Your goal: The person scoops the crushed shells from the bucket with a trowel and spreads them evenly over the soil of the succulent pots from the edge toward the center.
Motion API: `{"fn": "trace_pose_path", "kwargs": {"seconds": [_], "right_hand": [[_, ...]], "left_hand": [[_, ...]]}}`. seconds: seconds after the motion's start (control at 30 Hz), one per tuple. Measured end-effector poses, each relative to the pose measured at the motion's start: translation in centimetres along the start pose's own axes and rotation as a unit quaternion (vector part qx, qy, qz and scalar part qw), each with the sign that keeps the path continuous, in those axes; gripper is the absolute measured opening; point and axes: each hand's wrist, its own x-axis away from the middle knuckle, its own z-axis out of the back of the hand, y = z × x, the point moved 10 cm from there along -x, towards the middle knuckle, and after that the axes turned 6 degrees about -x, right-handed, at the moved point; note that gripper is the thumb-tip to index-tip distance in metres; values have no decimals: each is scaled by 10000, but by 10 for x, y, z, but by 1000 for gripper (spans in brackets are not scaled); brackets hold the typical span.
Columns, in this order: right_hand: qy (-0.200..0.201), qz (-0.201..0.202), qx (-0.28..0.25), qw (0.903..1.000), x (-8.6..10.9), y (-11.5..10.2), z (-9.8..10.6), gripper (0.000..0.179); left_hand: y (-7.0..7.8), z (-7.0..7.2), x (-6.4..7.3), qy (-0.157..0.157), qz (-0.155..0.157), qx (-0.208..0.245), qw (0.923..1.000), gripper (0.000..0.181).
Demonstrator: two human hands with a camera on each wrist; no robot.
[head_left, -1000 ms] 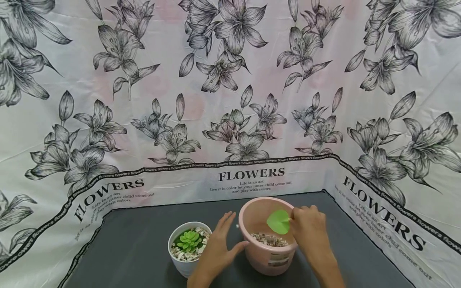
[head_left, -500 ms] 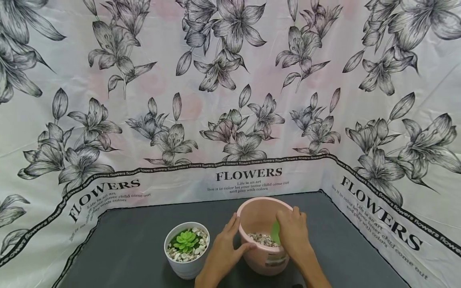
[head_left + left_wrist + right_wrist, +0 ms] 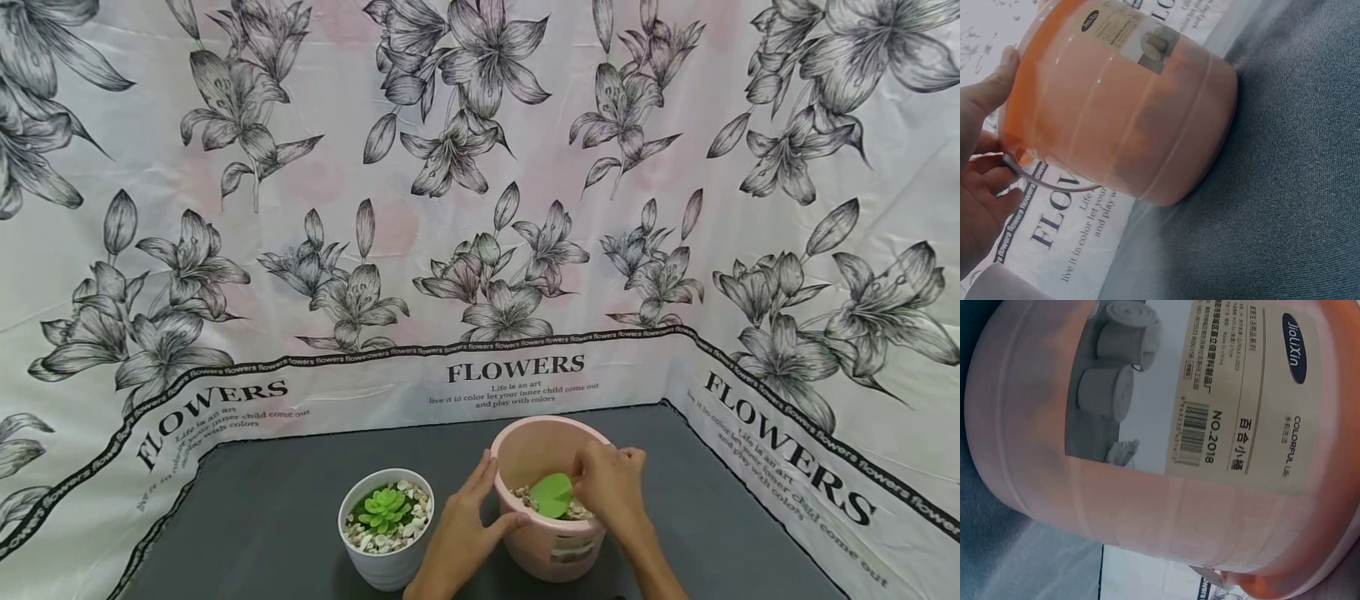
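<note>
A pink plastic bucket (image 3: 525, 550) stands on the dark table with small pebbles (image 3: 580, 511) in its bottom. My left hand (image 3: 459, 533) holds its rim from the left, thumb at the front and fingers around the side; in the left wrist view the fingers are close by the grey wire handle (image 3: 1054, 186). Inside the mouth, my right hand (image 3: 611, 485) grips a green leaf-shaped shovel (image 3: 552, 496), its blade low over the pebbles. The fingers hide the shovel's handle. The right wrist view shows only the bucket's wall (image 3: 1129, 512) and its label (image 3: 1235, 387).
To the left of the bucket stands a white pot (image 3: 386, 571) with a green succulent (image 3: 385, 510) among pale stones. A flower-printed cloth (image 3: 517, 383) encloses the dark tabletop (image 3: 255, 517) at the back and sides.
My right hand has brought the shovel from above the bucket's right rim down inside, and the blade has turned toward the left. My left hand has come onto the rim.
</note>
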Motion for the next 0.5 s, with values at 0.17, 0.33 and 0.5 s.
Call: {"fn": "trace_pose_path", "kwargs": {"seconds": [0.17, 0.33, 0.5], "right_hand": [[2, -121, -342, 9993, 0, 5, 1, 31], [-324, -485, -607, 9964, -4, 12, 4, 18], [-665, -1016, -830, 9891, -5, 22, 12, 7]], "left_hand": [[0, 2, 0, 24, -28, 30, 10000, 95], [1, 3, 1, 13, -36, 50, 10000, 94], [2, 3, 1, -11, 15, 48, 10000, 93]]}}
